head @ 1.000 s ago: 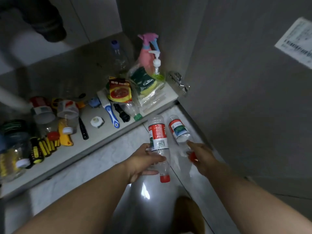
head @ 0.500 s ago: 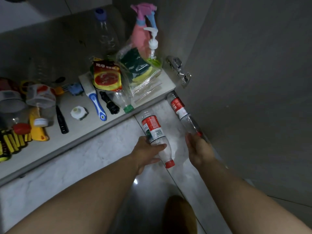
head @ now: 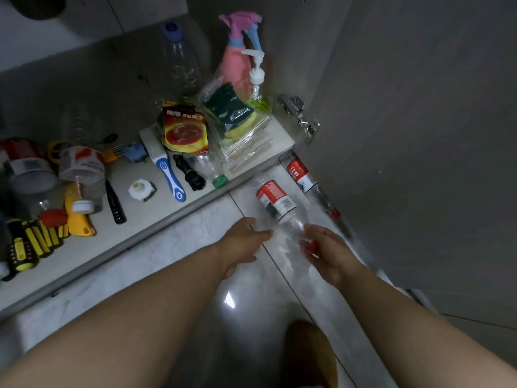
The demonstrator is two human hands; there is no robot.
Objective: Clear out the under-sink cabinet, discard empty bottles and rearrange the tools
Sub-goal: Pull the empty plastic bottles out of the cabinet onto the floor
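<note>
Fingers of your right hand point(head: 330, 256) are curling round the red-capped neck of the near bottle point(head: 275, 201), pinching it, tho blur is hiding exact contact. Your left hand point(head: 242, 243) is lying w/ fingers straight, loosely together, tips just beside the clear body, gripping nothing. It's lying on the floor point(head: 251, 303) by the cabinet shelf point(head: 126, 242), second bottle point(head: 303, 177) just beside. Prob. empty: be lifting by the neck, not squeezing the thin wall.

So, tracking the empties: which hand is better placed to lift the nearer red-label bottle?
Right. The right hand curls round the nearer bottle at its red cap; the left hand lies open beside it.
</note>
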